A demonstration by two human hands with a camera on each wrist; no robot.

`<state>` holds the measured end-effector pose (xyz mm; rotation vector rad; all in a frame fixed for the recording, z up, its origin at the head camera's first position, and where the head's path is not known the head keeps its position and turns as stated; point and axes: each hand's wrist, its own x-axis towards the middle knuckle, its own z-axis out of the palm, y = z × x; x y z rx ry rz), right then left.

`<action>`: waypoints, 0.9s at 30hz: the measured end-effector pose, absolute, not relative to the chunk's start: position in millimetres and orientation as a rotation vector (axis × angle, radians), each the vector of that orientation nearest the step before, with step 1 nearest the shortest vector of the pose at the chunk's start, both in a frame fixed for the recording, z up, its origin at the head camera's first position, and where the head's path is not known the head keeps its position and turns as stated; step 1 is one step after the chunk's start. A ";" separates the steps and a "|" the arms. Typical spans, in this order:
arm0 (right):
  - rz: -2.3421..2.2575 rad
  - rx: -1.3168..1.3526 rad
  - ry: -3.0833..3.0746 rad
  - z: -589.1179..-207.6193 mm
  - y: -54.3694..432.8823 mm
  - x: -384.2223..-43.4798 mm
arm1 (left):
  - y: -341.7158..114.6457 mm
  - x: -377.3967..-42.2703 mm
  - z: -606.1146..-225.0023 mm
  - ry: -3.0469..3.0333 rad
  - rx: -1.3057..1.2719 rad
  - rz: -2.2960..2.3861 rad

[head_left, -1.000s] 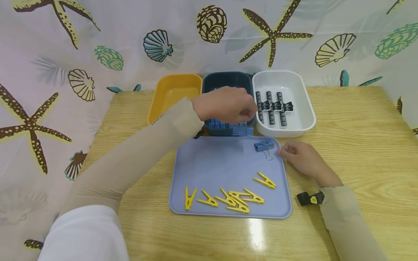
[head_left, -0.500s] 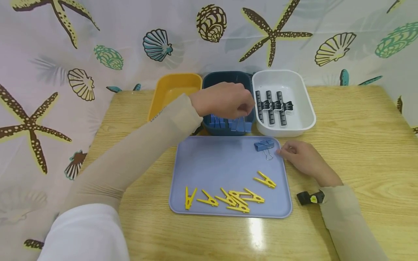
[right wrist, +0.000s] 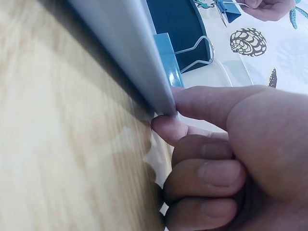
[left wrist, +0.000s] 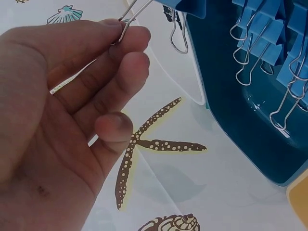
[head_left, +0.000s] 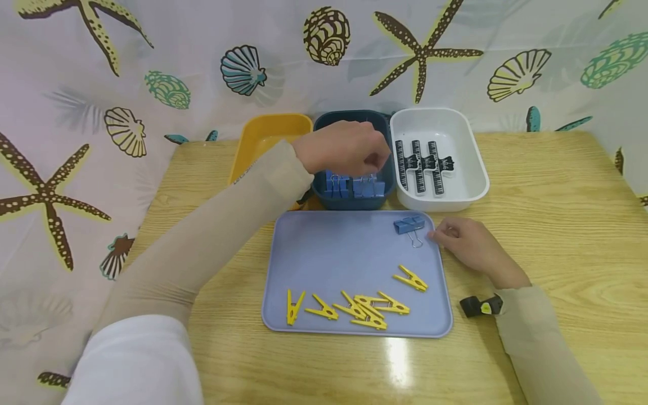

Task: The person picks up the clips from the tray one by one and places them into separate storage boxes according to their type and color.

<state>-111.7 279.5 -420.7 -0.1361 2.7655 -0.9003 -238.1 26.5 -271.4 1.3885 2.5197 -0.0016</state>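
Note:
My left hand (head_left: 346, 147) is over the dark teal bin (head_left: 349, 205). In the left wrist view, its thumb and fingertips pinch the wire handle of a blue binder clip (left wrist: 192, 6), which hangs near the bin's rim. Several more blue binder clips (head_left: 336, 185) stand in rows inside that bin. At the right edge of the lavender tray (head_left: 324, 253), my right hand (head_left: 471, 247) pinches the rim between thumb and index finger, the other fingers curled. Another blue binder clip (head_left: 409, 225) lies in the tray's far right corner, close to that hand.
Several yellow clothespins (head_left: 369, 310) lie along the tray's near side. Left of the teal bin stands a yellow bin (head_left: 246, 146). A white bin (head_left: 463, 198) to the right holds 3 black-and-white piano-patterned clips (head_left: 419, 169). A patterned curtain (head_left: 283, 34) hangs behind the wooden table (head_left: 567, 225).
My left hand has shifted slightly back and left with the binder clip, bringing it from the teal bin's near rim to further over the bin. My right hand has stayed at the tray's edge.

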 end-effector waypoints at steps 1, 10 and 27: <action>-0.900 -0.135 2.765 -420.4 279.3 -111.6 | 26.5 -239.0 -271.9 2.523 1.383 -0.004; -0.892 -0.131 2.765 -420.5 279.5 -111.8 | 25.4 -244.6 -272.3 2.539 1.340 -0.039; -0.883 -0.118 2.778 -421.3 279.4 -112.2 | 26.9 -256.6 -278.1 2.563 1.357 -0.055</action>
